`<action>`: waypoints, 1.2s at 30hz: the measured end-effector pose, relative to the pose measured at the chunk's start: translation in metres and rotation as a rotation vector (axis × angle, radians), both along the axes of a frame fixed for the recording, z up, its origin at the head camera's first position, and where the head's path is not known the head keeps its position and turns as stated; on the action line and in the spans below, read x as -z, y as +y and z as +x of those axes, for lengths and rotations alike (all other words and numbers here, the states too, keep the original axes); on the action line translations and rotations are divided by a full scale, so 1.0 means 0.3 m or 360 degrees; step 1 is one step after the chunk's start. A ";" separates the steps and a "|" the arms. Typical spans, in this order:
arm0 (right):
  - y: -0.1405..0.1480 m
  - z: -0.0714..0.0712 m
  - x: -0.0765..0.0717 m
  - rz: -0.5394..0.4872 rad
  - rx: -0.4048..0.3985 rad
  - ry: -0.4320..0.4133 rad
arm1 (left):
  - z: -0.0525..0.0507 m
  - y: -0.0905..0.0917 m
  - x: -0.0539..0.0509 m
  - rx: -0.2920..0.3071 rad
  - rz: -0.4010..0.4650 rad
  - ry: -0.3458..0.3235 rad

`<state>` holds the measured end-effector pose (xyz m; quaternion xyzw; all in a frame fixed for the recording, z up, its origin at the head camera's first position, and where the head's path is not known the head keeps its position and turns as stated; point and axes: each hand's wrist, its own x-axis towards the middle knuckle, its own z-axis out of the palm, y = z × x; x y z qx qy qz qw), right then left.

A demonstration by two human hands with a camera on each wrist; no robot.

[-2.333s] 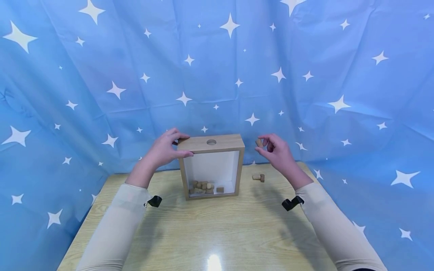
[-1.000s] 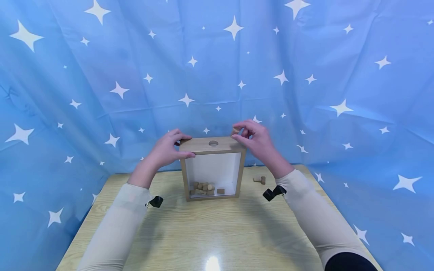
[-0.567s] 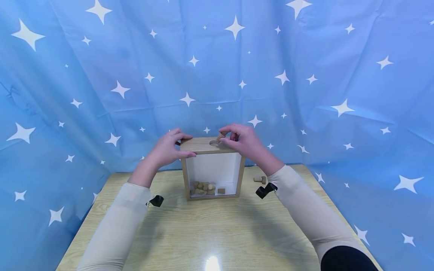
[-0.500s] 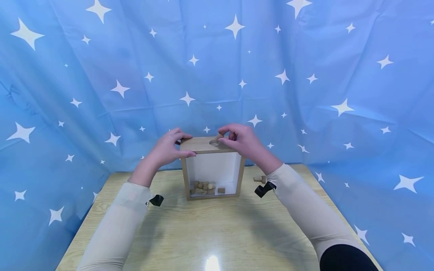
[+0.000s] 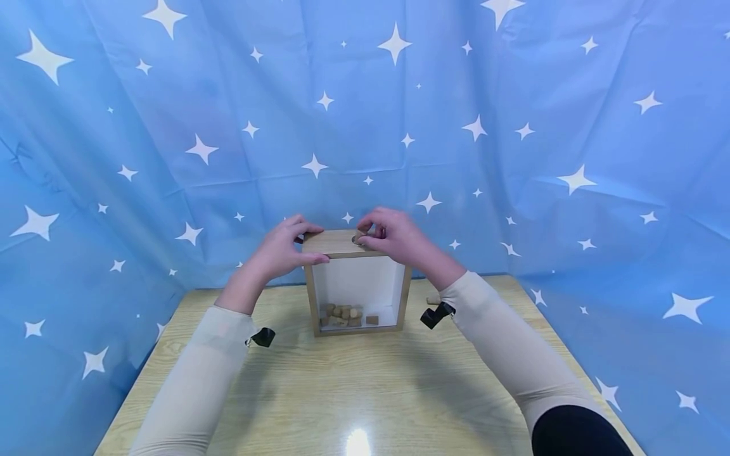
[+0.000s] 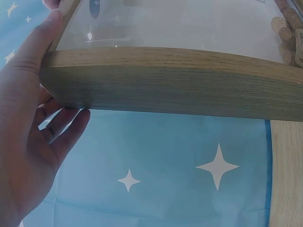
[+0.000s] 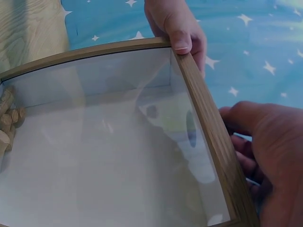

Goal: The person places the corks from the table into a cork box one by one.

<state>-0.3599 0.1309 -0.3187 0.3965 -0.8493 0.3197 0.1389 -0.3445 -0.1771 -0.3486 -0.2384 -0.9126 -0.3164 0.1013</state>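
Observation:
A wooden-framed box with a clear front stands upright on the table, a round hole in its top. My left hand grips the box's top left corner, thumb in front and fingers behind. At the hole, my right hand pinches a cork, partly covered by the fingers. From the right wrist view, the right hand is beside the box's top edge and the cork is hidden. Several corks lie in the bottom of the box, mostly to the left.
On the table, right of the box, part of another cork shows beside the right wrist's black strap camera. A blue curtain with white stars hangs close behind the box and along both sides.
My right hand has carried the cork leftward from beside the box to the hole, and the cork has sunk lower between the fingers. The left hand keeps its grip on the corner.

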 end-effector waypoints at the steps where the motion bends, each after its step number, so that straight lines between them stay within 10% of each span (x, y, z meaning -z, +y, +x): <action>1: -0.001 -0.001 -0.001 0.0009 -0.0003 -0.0003 | 0.000 0.000 0.000 0.0001 0.0003 0.0002; 15: 0.010 0.006 0.001 -0.0017 0.0014 -0.0034 | 0.003 0.005 -0.005 0.0009 -0.0005 0.0000; 23: 0.066 0.016 0.026 -0.0320 -0.0007 0.0032 | 0.005 0.003 -0.001 0.0006 -0.0021 0.0011; 36: 0.277 0.038 0.114 -0.0513 0.0357 0.0090 | 0.003 0.004 0.002 -0.0010 -0.0035 0.0013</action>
